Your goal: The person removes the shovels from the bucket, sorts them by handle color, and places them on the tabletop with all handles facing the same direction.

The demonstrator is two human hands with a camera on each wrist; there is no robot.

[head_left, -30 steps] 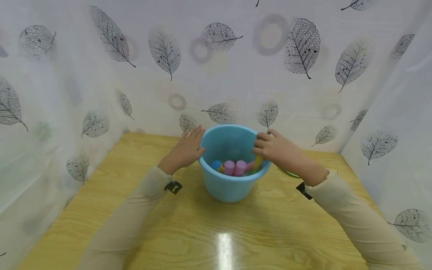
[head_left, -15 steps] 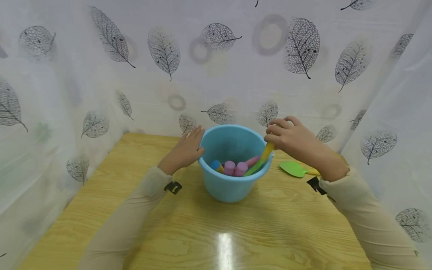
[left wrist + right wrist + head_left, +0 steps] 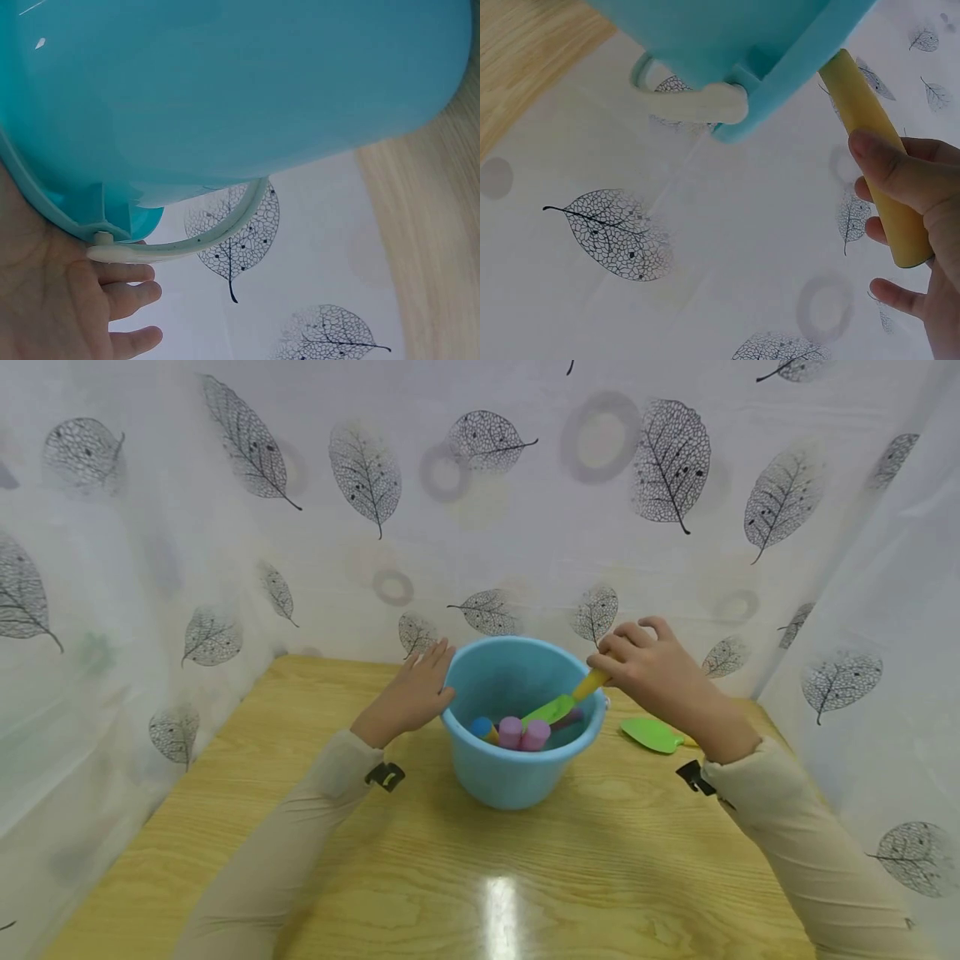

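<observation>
A light blue bucket [image 3: 504, 781] stands upright on the table. My left hand [image 3: 408, 700] rests against its left rim with the fingers straight; in the left wrist view the palm [image 3: 45, 300] lies beside the rim and the white bail handle [image 3: 202, 241]. My right hand [image 3: 648, 672] pinches the yellow handle [image 3: 885, 180] of a toy shovel between thumb and fingers, over the right rim. The green blade [image 3: 553, 711] slants down inside the bucket. Also inside are two purple-ended pieces [image 3: 511, 732], a blue-ended yellow piece [image 3: 482, 728] and a dark pink piece [image 3: 570, 718], partly hidden.
A second green toy shovel [image 3: 651, 736] with a yellow handle lies on the wooden table [image 3: 420, 877], right of the bucket. A white curtain [image 3: 300, 552] printed with dark leaves hangs behind the table and along both sides.
My right hand has moved up and right with the shovel, whose green blade has swung up leftward to a flatter slant inside the bucket. The second shovel has come into view. The left hand keeps still.
</observation>
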